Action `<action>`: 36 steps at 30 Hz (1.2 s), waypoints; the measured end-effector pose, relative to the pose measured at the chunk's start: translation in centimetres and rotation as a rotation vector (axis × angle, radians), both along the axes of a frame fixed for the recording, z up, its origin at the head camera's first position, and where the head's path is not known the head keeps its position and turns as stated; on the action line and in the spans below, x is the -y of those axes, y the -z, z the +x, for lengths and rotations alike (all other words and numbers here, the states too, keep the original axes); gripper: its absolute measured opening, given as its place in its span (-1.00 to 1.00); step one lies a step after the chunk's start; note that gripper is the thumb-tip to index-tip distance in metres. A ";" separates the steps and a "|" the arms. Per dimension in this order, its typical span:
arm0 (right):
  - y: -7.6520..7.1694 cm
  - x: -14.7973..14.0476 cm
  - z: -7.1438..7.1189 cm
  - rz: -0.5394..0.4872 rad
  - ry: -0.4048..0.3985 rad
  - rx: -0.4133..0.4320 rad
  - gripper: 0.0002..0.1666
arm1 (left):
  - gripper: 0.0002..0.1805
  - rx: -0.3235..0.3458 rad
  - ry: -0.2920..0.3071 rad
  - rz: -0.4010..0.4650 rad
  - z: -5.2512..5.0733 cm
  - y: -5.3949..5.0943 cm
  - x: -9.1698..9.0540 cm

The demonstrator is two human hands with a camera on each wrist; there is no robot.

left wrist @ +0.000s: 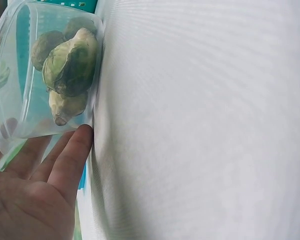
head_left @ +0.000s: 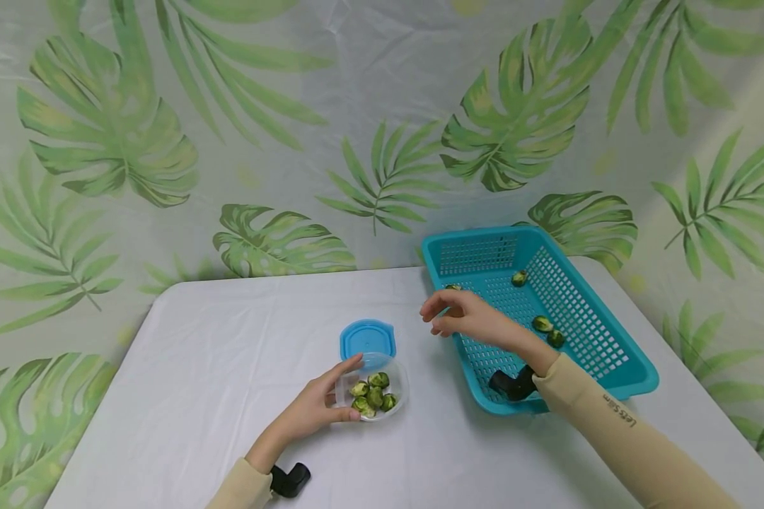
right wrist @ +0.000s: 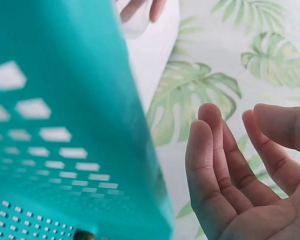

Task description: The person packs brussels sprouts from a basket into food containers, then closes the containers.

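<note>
A clear plastic container (head_left: 400,382) stands on the white tablecloth with several Brussels sprouts (head_left: 375,397) in it. My left hand (head_left: 315,401) holds it from the left side, thumb at the near side and fingers round the far side. The left wrist view shows the sprouts (left wrist: 72,65) through the container's wall. My right hand (head_left: 467,322) hovers over the left rim of the turquoise basket (head_left: 601,311). Its fingers (right wrist: 200,160) are loosely bent, with the thumb apart and nothing between them. Several sprouts (head_left: 542,324) lie scattered in the basket.
A blue lid (head_left: 367,339) lies flat just behind the container, partly covered by it in the head view. The basket's raised walls stand at the table's right side. A leaf-patterned curtain (head_left: 280,141) hangs behind the table.
</note>
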State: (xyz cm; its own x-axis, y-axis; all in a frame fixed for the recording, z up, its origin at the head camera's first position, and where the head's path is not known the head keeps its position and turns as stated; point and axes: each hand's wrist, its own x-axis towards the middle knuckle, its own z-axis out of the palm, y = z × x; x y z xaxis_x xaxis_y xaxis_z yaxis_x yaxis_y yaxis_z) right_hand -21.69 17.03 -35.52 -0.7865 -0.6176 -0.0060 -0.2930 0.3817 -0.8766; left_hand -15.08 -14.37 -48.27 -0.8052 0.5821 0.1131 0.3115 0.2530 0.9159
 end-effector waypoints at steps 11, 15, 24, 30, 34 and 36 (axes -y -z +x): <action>0.4 -1.7 -1.4 -0.035 0.056 0.028 -0.73 | -0.06 0.029 -0.014 -0.010 0.1 -0.2 0.0; 0.5 -2.4 -2.1 -0.052 0.078 0.027 -0.71 | -0.07 0.022 -0.016 -0.016 0.1 -0.2 0.0; 1.1 -3.6 -3.6 -0.082 0.170 -0.004 -0.67 | -0.06 0.024 -0.017 -0.019 0.1 -0.2 -0.1; 1.6 -4.4 -4.8 -0.066 0.214 -0.001 -0.64 | -0.06 0.016 -0.015 -0.017 0.1 -0.3 -0.1; 2.0 -4.9 -5.9 -0.037 0.244 0.020 -0.64 | -0.06 0.030 -0.016 -0.018 0.1 -0.2 -0.1; 2.1 -5.1 -6.4 -0.019 0.252 0.024 -0.64 | -0.06 0.027 -0.013 -0.017 0.1 -0.1 -0.1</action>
State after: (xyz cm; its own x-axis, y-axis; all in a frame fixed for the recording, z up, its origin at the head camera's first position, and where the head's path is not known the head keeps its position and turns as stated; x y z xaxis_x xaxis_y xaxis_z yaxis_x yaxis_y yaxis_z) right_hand -28.10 22.14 -37.64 -0.9155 -0.4020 -0.0168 -0.1697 0.4235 -0.8899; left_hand -14.97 -14.30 -48.15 -0.8156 0.5730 0.0808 0.2829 0.2730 0.9195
